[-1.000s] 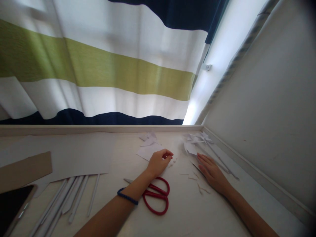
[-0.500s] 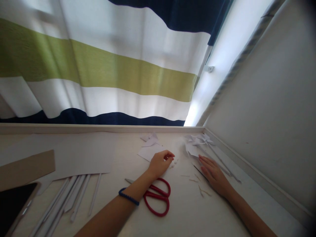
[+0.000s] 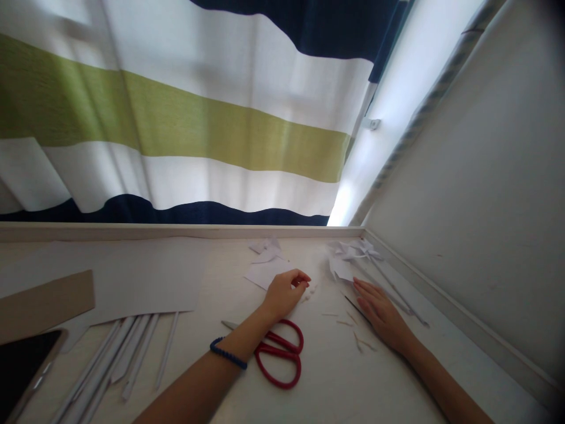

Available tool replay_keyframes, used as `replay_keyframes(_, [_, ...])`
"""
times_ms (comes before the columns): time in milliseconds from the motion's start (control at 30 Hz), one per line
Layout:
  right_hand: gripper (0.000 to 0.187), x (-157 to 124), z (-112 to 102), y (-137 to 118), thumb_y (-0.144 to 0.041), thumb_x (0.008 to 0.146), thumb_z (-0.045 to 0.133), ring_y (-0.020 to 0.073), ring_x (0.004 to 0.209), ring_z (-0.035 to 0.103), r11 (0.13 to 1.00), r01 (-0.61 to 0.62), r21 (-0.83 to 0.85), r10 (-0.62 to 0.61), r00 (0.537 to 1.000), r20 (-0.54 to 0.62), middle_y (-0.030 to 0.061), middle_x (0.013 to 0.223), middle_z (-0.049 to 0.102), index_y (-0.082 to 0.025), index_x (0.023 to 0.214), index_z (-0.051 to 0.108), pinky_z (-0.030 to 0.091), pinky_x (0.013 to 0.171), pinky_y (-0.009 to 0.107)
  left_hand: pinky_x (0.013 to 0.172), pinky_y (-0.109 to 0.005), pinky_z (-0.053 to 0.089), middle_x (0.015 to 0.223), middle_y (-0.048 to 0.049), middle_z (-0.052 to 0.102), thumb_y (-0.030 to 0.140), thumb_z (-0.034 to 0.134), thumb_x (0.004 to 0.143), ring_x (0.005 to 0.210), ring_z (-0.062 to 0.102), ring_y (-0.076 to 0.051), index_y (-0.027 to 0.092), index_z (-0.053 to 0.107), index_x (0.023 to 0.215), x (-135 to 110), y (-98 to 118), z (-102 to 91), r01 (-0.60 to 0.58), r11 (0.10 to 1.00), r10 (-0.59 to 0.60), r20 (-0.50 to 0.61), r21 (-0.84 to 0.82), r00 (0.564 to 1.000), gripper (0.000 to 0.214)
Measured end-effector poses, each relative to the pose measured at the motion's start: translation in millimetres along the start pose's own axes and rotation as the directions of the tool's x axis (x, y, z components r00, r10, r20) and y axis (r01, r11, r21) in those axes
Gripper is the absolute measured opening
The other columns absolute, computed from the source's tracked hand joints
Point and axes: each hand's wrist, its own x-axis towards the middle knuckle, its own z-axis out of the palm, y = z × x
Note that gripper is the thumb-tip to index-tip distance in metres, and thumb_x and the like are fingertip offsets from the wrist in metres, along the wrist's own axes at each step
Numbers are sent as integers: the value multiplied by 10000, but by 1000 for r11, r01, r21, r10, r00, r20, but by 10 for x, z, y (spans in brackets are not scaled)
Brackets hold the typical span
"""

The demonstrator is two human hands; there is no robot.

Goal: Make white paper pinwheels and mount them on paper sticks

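Note:
My left hand (image 3: 286, 292) rests on the white table with thumb and fingertips brought together in a pinch. Whatever is between them, if anything, is too small to make out. Small white bits (image 3: 312, 290) lie just beside its fingertips, and a white paper sheet (image 3: 260, 274) reaches partly behind the hand. Below my left wrist are red-handled scissors (image 3: 282, 366), their blades partly covered by the forearm. My right hand (image 3: 382, 312) lies flat, fingers stretched out, over a thin dark stick (image 3: 355, 306). Its fingertips are at the edge of folded white paper pieces (image 3: 342, 268).
Rolled paper sticks (image 3: 132, 353) lie at left beneath large white sheets (image 3: 150, 277). A brown card (image 3: 48, 303) and a phone (image 3: 26, 371) are at far left. Thin scraps (image 3: 357, 335) lie between the hands. White paper pinwheels (image 3: 366, 250) sit by the right wall.
The view has shifted very slightly. Both hands and the things on the table keep their places.

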Motion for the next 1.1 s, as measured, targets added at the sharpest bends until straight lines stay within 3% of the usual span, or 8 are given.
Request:
replay_keyframes(267, [376,4,-9,-18,-318,857,369,244,1140,425,1000,-3,10,3,1000,7,91,1251,476,-217,1209,454,361,938,452,680,-259,454,787,-22,647,219,497,776,750,581,-133,186,612,850,-2,45,-20,-4,1000,3,-77,-15,997,141])
replay_keyframes(400, [376,6,-15,-31,-315,857,367,241,1137,429,1000,-9,9,9,1000,9,95,1246,480,-208,1207,456,367,935,450,658,-234,442,776,-11,664,200,489,746,731,591,-132,192,627,824,-11,80,-27,12,1000,-9,-132,23,991,158])
replay_keyframes(600, [376,4,-11,-29,-315,861,353,242,1139,427,1000,-16,9,16,1000,13,94,1247,480,-204,1204,461,362,939,455,674,-269,408,818,-20,652,205,449,759,792,571,-169,216,607,845,-35,85,-72,142,975,-90,-283,168,955,180])
replay_keyframes(800, [369,-1,-1,-14,-301,857,369,239,1136,428,1000,-3,10,3,1000,20,92,1245,479,-219,1207,454,365,936,452,820,-378,323,978,-53,597,166,436,744,963,480,-239,210,551,936,-44,108,-95,242,910,-95,-399,336,912,228])
replay_keyframes(1100, [363,-6,-4,-5,-295,856,373,241,1135,429,1000,3,8,-3,1000,20,91,1245,481,-225,1202,457,360,933,470,904,-402,248,1070,-129,554,232,467,729,1039,432,-273,129,519,1011,-89,85,-15,272,813,-77,-368,514,927,305])
